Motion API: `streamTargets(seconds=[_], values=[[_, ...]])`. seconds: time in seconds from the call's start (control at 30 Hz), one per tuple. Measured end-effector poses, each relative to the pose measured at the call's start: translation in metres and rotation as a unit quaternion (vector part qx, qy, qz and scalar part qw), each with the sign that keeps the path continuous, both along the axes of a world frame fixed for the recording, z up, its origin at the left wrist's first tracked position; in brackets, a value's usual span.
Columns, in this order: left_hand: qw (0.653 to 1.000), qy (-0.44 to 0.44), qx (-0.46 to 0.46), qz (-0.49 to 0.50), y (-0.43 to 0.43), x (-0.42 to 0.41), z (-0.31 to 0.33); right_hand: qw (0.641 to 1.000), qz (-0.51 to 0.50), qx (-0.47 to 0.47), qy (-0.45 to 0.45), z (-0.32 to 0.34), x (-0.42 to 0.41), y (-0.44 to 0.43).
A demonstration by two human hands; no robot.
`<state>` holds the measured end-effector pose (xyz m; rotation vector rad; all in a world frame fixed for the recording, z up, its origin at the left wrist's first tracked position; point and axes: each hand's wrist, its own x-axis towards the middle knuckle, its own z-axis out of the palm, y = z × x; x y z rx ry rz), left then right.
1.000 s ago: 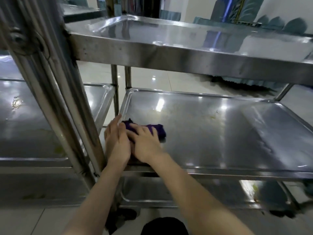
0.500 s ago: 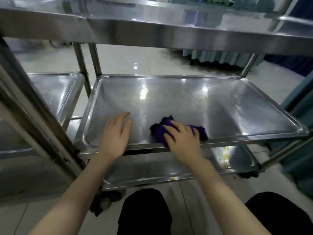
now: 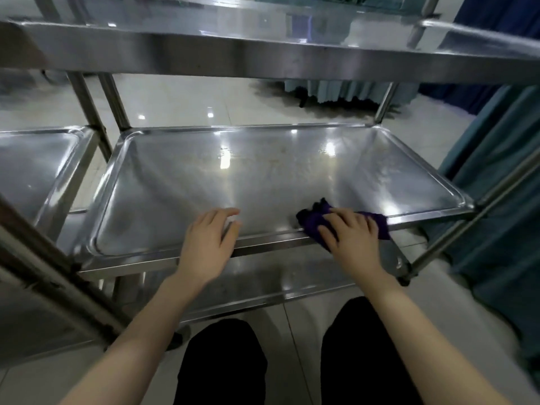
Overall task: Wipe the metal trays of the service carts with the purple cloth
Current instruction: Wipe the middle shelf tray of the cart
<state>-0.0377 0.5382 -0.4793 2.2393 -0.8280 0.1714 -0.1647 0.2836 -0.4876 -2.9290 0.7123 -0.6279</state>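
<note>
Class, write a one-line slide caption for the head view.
Right hand presses the purple cloth on the middle tray; left hand rests on its front edge.

2 carts [image 3: 263,59] [image 3: 38,159], 1 cloth [image 3: 312,220], 2 hands [image 3: 204,244] [image 3: 352,239] (L/R)

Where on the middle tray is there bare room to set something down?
The middle tray is bare across its back half and in the near-left corner beside the left hand. Crowded: the front edge, where the right hand presses the purple cloth.
</note>
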Motion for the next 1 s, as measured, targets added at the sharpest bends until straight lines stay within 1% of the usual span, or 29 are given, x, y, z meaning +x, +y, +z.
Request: streamTargets(seconds=[0.1,0.17,0.2,0.23,0.3,0.37,0.43,0.5,0.57,0.63,0.7,0.77,0.83,0.9,0.93,1.0], values=[[1.000,-0.002,-0.002,-0.019,-0.029,-0.005,-0.003,0.993,0.112,-0.009,-0.020,-0.007,0.023,0.049],[1.000,0.000,-0.003,-0.029,-0.047,-0.007,0.000,0.986,0.165,0.001,-0.023,-0.010,0.024,0.042],[0.999,-0.002,0.001,-0.039,-0.056,-0.008,0.001,0.986,0.168,0.007,-0.019,-0.009,0.019,0.025],[0.999,-0.002,0.008,-0.049,-0.065,-0.009,0.001,0.988,0.154,0.003,-0.016,-0.009,0.011,0.003],[0.997,-0.006,0.030,-0.067,-0.082,-0.013,0.001,0.998,0.068,-0.007,-0.019,-0.008,-0.010,-0.056],[0.995,-0.018,0.049,-0.079,-0.099,-0.019,0.001,0.999,-0.035,0.022,0.004,0.001,-0.034,-0.119],[0.992,-0.042,0.077,-0.091,-0.118,-0.025,0.000,0.994,-0.093,0.044,0.024,0.007,-0.046,-0.148],[0.986,-0.080,0.101,-0.107,-0.139,-0.030,0.000,0.995,-0.097,0.029,0.021,0.004,-0.041,-0.133],[0.981,-0.101,0.118,-0.119,-0.163,-0.031,0.000,0.999,-0.031,0.011,0.001,-0.002,-0.030,-0.098],[0.979,-0.097,0.125,-0.125,-0.185,-0.029,0.001,0.999,0.042,0.012,-0.006,-0.007,-0.025,-0.078],[0.981,-0.084,0.132,-0.116,-0.204,-0.026,0.003,0.997,0.071,0.023,-0.004,-0.003,-0.028,-0.099],[0.976,-0.084,0.167,-0.107,-0.217,-0.023,0.001,0.999,0.023,0.026,0.001,0.000,-0.041,-0.150],[0.969,-0.089,0.211,-0.089,-0.223,-0.022,-0.002,0.997,-0.062,0.031,0.017,0.005,-0.060,-0.212],[0.965,-0.109,0.222,-0.082,-0.224,-0.024,-0.005,0.992,-0.112,0.036,0.035,0.014,-0.078,-0.257],[0.964,-0.119,0.224,-0.085,-0.224,-0.025,-0.005,0.991,-0.123,0.031,0.039,0.015,-0.080,-0.265],[0.960,-0.119,0.239,-0.090,-0.224,-0.024,-0.006,0.989,-0.140,0.029,0.038,0.011,-0.072,-0.250]])
